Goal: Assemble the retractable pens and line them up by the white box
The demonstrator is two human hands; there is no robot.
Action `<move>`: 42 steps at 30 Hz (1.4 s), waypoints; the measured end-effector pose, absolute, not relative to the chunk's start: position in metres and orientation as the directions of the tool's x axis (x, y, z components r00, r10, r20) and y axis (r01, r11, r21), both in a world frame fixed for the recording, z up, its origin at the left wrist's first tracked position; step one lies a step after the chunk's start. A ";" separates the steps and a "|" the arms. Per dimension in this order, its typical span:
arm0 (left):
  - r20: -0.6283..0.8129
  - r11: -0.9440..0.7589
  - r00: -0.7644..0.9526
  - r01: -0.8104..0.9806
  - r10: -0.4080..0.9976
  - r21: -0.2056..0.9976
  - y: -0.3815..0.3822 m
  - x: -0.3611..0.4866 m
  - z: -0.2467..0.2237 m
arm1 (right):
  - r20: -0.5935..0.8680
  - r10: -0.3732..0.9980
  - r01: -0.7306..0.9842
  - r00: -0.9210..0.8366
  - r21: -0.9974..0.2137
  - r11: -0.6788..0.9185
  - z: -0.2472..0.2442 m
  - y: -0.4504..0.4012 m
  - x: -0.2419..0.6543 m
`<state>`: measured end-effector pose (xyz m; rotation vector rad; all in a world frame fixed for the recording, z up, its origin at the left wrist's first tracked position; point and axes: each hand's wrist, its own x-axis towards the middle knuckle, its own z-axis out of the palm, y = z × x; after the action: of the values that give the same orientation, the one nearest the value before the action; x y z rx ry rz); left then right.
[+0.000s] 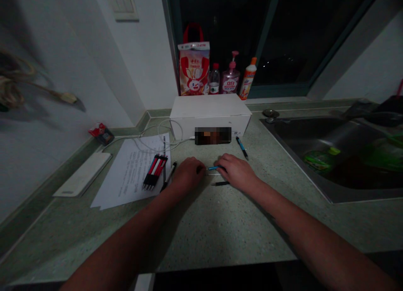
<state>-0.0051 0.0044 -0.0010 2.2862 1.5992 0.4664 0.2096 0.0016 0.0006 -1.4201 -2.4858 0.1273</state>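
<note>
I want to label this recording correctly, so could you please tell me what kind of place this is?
Probably a kitchen: a metal sink is set in the counter, near a pump bottle.

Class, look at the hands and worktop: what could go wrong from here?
The slim blue plastic piece might slip from the right hand and roll across the speckled green worktop. The slim black piece, close beside that hand, could get nudged away. The looped white cable crosses the printed white sheets; a tug might shift them.
</note>
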 end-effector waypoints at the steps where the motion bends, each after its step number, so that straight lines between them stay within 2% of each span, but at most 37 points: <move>1: 0.088 -0.332 0.327 0.837 0.941 0.434 0.004 -0.005 -0.001 | 0.196 0.856 0.832 -0.479 -0.212 0.514 0.000 0.002 0.210; 9: 0.126 -0.325 0.304 0.800 0.944 0.504 0.001 -0.003 0.005 | 0.210 0.856 0.805 -0.472 -0.294 0.515 0.003 0.000 0.209; 16: 0.208 -0.272 0.176 0.669 0.962 0.692 0.004 -0.004 -0.002 | 0.273 0.876 0.769 -0.399 -0.420 0.481 0.002 0.001 0.207; 18: 0.205 -0.301 0.220 0.691 0.954 0.658 0.003 -0.004 -0.003 | 0.307 0.905 0.769 -0.295 -0.486 0.415 0.001 0.002 0.208; 21: 0.166 -0.396 0.366 0.755 0.916 0.523 -0.001 -0.004 -0.001 | 0.359 0.924 0.728 -0.134 -0.597 0.338 -0.001 0.006 0.211; 26: 0.098 -0.478 0.480 0.792 0.872 0.380 -0.002 -0.002 0.002 | 0.395 0.918 0.648 -0.024 -0.693 0.315 -0.001 0.011 0.215; 28: 0.087 -0.486 0.488 0.804 0.868 0.343 -0.001 -0.002 0.001 | 0.385 0.923 0.664 -0.021 -0.685 0.301 -0.001 0.012 0.216; 31: 0.099 -0.456 0.450 0.827 0.887 0.329 -0.001 -0.002 0.001 | 0.403 0.914 0.733 -0.054 -0.606 0.310 0.000 0.013 0.220; 36: 0.190 -0.394 0.345 0.811 0.919 0.432 -0.002 -0.005 0.008 | 0.448 0.877 0.832 -0.174 -0.410 0.375 0.005 0.011 0.227; 42: 0.338 -0.434 0.299 0.774 0.892 0.461 -0.002 -0.010 0.012 | 0.433 0.870 0.844 -0.234 -0.355 0.403 0.007 0.008 0.227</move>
<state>-0.0104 -0.0025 0.0117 2.3539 1.5360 0.8263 0.2270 0.0083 0.0072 -1.4549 -2.0925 0.0611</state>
